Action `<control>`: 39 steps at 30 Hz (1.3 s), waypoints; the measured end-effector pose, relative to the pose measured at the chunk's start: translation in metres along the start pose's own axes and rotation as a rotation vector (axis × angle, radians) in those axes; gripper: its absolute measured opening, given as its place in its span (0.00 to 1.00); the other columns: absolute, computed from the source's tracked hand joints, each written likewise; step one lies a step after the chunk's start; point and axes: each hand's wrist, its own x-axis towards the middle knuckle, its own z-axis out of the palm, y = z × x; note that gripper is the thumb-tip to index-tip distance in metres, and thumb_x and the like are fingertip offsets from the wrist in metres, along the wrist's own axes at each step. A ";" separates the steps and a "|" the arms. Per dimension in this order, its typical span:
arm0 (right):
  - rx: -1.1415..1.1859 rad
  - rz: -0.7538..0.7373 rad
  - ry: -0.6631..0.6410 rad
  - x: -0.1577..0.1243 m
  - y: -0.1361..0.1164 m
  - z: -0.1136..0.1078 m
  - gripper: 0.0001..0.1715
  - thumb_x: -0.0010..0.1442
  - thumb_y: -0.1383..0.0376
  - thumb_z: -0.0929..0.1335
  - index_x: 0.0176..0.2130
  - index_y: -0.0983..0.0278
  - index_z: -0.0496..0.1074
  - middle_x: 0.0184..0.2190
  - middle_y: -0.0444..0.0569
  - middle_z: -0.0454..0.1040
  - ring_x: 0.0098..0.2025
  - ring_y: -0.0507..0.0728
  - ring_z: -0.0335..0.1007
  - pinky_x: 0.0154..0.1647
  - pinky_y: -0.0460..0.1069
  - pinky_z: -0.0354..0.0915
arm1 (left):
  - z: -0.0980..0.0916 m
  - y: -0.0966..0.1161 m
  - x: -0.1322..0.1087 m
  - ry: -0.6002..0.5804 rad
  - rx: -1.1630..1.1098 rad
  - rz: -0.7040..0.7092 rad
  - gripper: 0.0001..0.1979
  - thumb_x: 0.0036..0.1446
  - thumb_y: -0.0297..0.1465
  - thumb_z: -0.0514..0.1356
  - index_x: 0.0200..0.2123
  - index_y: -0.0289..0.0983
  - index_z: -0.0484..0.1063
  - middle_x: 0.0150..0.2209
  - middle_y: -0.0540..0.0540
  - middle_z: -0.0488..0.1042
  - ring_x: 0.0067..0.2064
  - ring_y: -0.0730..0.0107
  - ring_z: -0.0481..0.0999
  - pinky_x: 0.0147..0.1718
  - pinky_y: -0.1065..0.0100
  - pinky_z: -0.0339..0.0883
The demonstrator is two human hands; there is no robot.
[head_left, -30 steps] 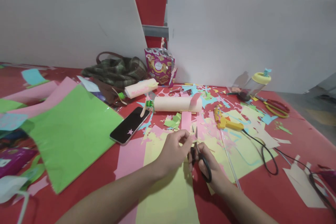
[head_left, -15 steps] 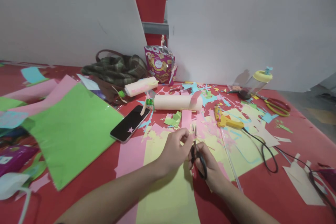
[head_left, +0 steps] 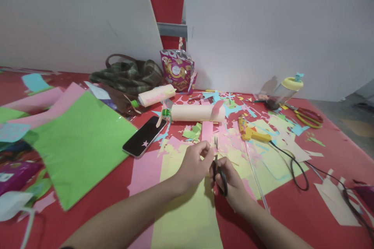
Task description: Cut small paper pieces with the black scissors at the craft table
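Red table (head_left: pixel 105 194) bore a long yellow sheet (head_left: pixel 187 221) at its near side. Right hand (head_left: pixel 232 186) gripped black-handled scissors (head_left: pixel 224 183) near the sheet's edge, blades slightly parted and pointing away. Left hand (head_left: pixel 194 163), just beside them, pinched narrow on a small pale scrap (head_left: pixel 214 151), outline blurred. Beyond lay a phone (head_left: pixel 140 138) at left, coloured paper scraps (head_left: pixel 194 132), a yellow glue gun (head_left: pixel 257 136) at right; farther, a cream cylinder (head_left: pixel 191 113) with green end, lying sideways. At back, snack bag (head_left: pixel 177 71) stood upright before white panels (head_left: pixel 277 35)
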 end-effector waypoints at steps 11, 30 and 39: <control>0.134 -0.122 0.113 0.007 -0.007 -0.004 0.17 0.49 0.54 0.65 0.32 0.58 0.52 0.25 0.41 0.61 0.26 0.51 0.61 0.25 0.47 0.60 | -0.005 -0.004 0.004 -0.115 0.028 0.017 0.12 0.51 0.31 0.47 0.17 0.36 0.54 0.16 0.55 0.56 0.20 0.78 0.57 0.21 0.75 0.52; 0.150 -0.062 0.273 0.012 -0.012 -0.010 0.20 0.43 0.68 0.70 0.30 0.59 0.53 0.27 0.40 0.64 0.27 0.50 0.61 0.27 0.44 0.58 | -0.012 -0.013 0.008 -0.426 0.316 0.167 0.11 0.47 0.29 0.48 0.15 0.34 0.61 0.14 0.53 0.58 0.18 0.79 0.55 0.18 0.75 0.48; 0.143 -0.044 0.270 0.012 -0.011 -0.011 0.20 0.44 0.69 0.70 0.31 0.59 0.54 0.26 0.38 0.64 0.24 0.48 0.60 0.24 0.43 0.57 | -0.013 -0.015 0.011 -0.398 0.310 0.150 0.10 0.47 0.30 0.49 0.19 0.34 0.65 0.17 0.52 0.64 0.19 0.78 0.58 0.18 0.76 0.50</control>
